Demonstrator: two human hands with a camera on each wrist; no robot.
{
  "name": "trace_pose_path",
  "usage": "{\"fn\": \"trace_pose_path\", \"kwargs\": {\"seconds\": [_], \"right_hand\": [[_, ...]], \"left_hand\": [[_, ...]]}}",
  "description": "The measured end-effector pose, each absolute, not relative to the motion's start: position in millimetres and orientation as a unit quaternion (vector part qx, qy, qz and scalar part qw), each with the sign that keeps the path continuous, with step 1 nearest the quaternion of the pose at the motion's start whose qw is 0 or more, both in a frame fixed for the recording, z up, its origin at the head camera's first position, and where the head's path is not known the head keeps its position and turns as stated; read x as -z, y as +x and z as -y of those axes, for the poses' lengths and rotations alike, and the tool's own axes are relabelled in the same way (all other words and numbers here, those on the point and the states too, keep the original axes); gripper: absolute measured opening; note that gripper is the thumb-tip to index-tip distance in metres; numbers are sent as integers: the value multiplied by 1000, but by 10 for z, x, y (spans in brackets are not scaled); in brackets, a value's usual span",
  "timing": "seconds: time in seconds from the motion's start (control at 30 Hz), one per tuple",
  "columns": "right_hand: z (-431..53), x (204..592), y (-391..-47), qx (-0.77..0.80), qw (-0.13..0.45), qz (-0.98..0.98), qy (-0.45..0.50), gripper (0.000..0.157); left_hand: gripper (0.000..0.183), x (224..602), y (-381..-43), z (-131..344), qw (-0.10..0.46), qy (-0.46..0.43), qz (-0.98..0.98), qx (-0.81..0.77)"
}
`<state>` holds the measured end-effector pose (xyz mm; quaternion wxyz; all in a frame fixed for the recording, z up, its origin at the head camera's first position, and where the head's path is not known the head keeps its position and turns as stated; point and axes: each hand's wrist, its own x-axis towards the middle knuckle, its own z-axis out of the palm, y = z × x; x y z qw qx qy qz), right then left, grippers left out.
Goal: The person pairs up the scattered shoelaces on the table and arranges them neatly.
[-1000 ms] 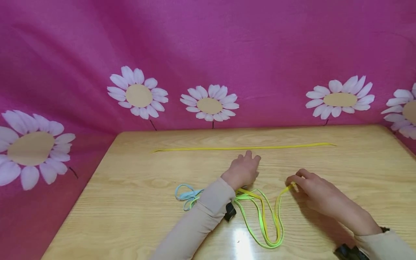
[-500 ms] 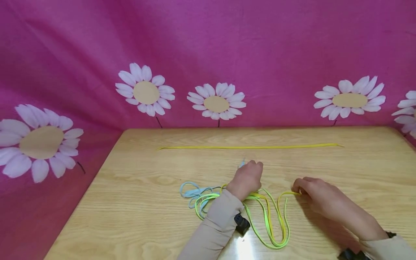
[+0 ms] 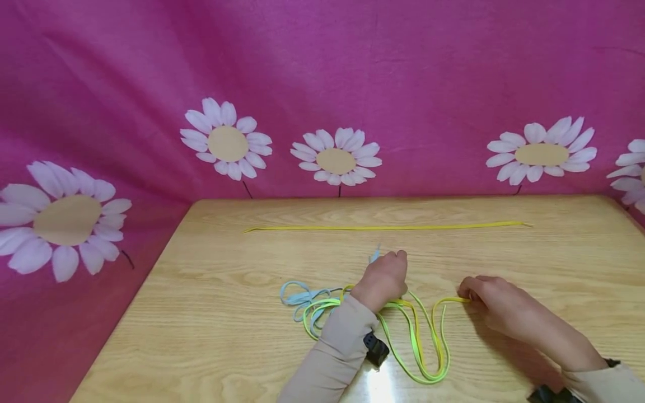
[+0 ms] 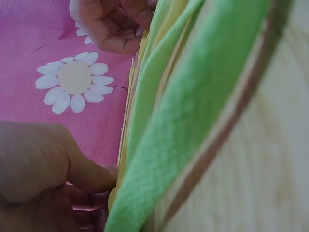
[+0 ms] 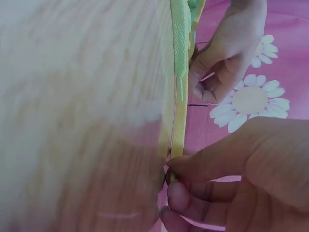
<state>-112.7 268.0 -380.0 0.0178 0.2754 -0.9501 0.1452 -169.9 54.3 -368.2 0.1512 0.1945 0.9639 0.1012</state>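
A loose bundle of flat shoelaces lies on the wooden table. My right hand (image 3: 496, 305) pinches one end of a yellow shoelace (image 5: 179, 128) between thumb and fingertips, close over the tabletop. Over the bundle, my left hand (image 3: 383, 279) has its fingers curled, its thumb against the yellow lace in the left wrist view. Its fingertips are hidden in the head view. A green shoelace (image 3: 409, 378) loops toward the near edge beside the yellow one; its tipped end shows in the right wrist view. The light blue shoelace (image 3: 301, 298) lies looped to the left.
Another yellow shoelace (image 3: 388, 228) is stretched straight across the back of the table (image 3: 201, 341). A pink cloth (image 3: 433, 84) printed with white flowers hangs behind and to the left.
My left hand has come down nearer, its spread fingers now curled. The right hand has shifted slightly right and nearer with the yellow lace end. A blue tip now shows beyond the left hand.
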Motion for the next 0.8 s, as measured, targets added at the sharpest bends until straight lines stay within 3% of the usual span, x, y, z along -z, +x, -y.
{"fn": "trace_pose_path", "kwargs": {"seconds": [0.43,0.7,0.8], "right_hand": [[-2724,3792,-1115,-163,7,945,283,28],[-2743,3779,-1144,-157,-11,947,281,25],[-2759,3760,-1170,-152,-15,951,270,22]], "left_hand": [[33,3546,-1610,-444,186,166,-960,-128],[48,3521,-1606,-319,197,152,-954,-169],[40,3497,-1635,-247,196,163,-947,-194]]}}
